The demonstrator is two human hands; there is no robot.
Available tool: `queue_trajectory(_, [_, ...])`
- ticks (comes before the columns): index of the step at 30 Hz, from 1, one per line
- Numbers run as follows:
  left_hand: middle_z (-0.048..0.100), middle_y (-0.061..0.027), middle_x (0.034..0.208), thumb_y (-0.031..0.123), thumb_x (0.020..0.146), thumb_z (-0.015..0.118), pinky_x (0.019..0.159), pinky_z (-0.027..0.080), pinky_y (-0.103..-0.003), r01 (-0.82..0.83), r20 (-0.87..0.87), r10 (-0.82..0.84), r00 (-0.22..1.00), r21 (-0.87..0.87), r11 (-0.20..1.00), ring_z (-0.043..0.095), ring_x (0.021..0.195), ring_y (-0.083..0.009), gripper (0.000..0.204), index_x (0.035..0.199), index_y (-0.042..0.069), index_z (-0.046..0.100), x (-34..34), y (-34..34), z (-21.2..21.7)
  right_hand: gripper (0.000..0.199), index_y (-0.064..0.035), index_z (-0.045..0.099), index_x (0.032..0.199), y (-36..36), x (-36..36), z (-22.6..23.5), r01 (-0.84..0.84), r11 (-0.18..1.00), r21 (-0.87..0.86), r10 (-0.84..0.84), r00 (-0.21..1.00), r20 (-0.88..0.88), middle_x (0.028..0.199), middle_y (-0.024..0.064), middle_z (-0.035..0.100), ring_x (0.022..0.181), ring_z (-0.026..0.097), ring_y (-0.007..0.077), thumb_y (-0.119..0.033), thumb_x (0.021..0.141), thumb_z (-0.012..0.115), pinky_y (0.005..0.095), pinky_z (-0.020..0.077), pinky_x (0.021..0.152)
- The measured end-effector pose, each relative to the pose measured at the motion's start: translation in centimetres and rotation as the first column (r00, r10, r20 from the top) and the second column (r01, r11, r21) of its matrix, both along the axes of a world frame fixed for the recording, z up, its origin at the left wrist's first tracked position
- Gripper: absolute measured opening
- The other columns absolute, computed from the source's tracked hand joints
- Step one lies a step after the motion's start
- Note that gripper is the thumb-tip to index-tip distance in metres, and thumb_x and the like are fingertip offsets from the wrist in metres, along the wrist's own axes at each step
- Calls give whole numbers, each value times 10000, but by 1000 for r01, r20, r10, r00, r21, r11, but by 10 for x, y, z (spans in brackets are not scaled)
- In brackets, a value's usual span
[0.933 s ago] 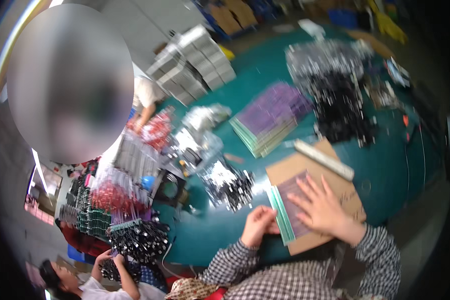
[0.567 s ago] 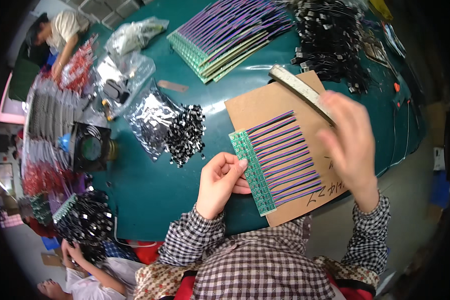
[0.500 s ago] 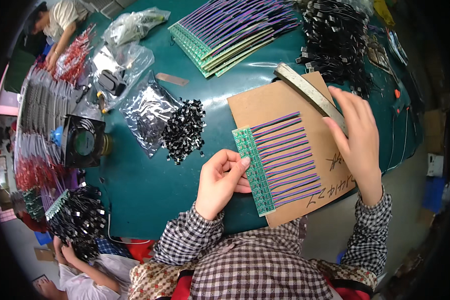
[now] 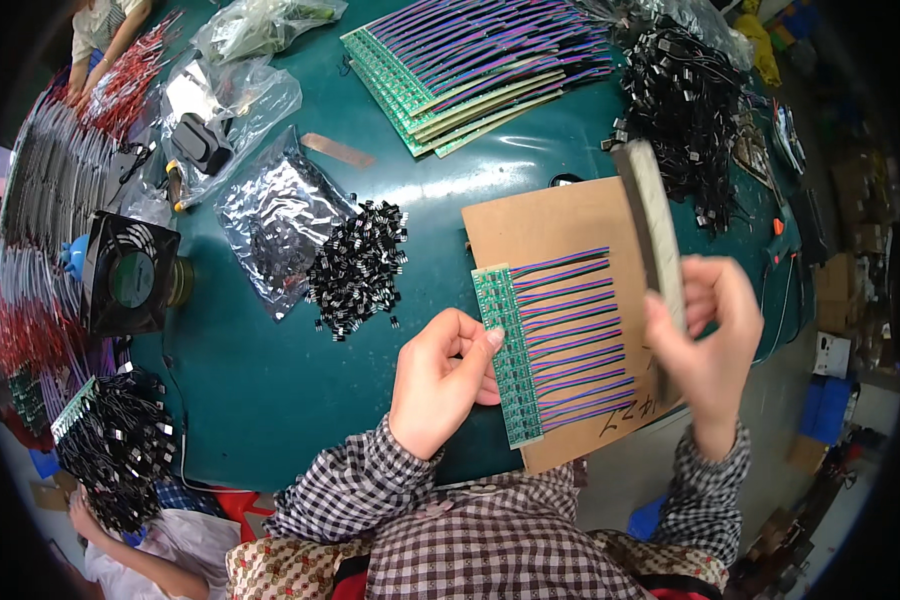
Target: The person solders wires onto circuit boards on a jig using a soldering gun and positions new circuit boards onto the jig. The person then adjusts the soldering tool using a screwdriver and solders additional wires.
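Note:
A green circuit board panel [image 4: 510, 360] lies on a brown cardboard sheet [image 4: 545, 215], with several rows of purple, blue and black wires [image 4: 575, 340] running rightward from it. My left hand [image 4: 445, 375] pinches the panel's left edge between thumb and fingers. Above the wire ends, my right hand [image 4: 708, 330] grips a long metal bar [image 4: 655, 225] with thumb on one side and fingers on the other. The bar stands roughly lengthwise, its lower end partly behind my thumb. Handwriting on the cardboard is partly covered by the bar and hand.
Black connectors [image 4: 358, 268] are heaped beside a plastic bag [image 4: 280, 230]. Stacked wired panels [image 4: 470, 75] lie at the back, black cables [image 4: 680, 110] at back right. A fan [image 4: 133, 275] stands left. Two people [image 4: 160, 550] work along the left side.
My right hand has closed on the metal bar, lifted it and turned it more upright. My left hand keeps its hold on the panel. The whole view has shifted slightly.

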State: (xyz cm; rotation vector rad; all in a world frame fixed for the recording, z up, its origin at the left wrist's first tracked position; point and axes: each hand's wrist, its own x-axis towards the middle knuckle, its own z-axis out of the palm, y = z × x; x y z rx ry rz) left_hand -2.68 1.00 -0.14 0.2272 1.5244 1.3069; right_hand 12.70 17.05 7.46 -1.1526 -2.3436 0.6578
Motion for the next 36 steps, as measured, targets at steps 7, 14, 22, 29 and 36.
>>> queue_trajectory(7, [578,-58,636,148,930,590,464,514,-240,-31,9,31,999,46,998,596,531,-109,207,840,-10,492,1,-1,-3,299,-35,578,832,-74,-20,-46,-89,993,-74,80,990,-118,763,56,558,627,606,164,-126,640,788,265,502,521])
queue_trajectory(14, [581,-59,643,148,937,578,462,524,-246,-17,-9,18,1000,76,997,609,535,-121,191,864,-7,493,0,-2,-6,314,-48,531,801,-74,-21,-62,-45,999,-15,44,998,-42,748,53,536,600,576,181,-162,655,784,312,476,500])
queue_trajectory(22, [581,-64,625,168,939,570,450,497,-245,8,0,-8,1000,35,999,587,509,-114,210,860,-12,495,2,-4,-4,316,-52,538,802,-74,-22,-60,-43,997,-62,38,997,-73,763,49,544,597,591,159,-161,648,791,285,504,502])
queue_trajectory(29, [575,-64,605,164,940,564,432,485,-244,0,-30,2,1000,60,998,589,497,-117,208,849,-10,496,3,-4,-4,319,-51,540,804,-77,-24,-61,-58,998,-35,55,994,-93,762,45,541,600,591,145,-158,643,794,273,503,499])
queue_trajectory(36, [576,-65,602,154,940,559,425,479,-243,-4,-17,5,1000,65,998,582,489,-113,202,838,-8,493,2,-3,-5,317,-57,532,806,-78,-25,-64,-68,998,-6,67,996,-62,761,42,532,588,577,161,-167,649,785,294,487,497])
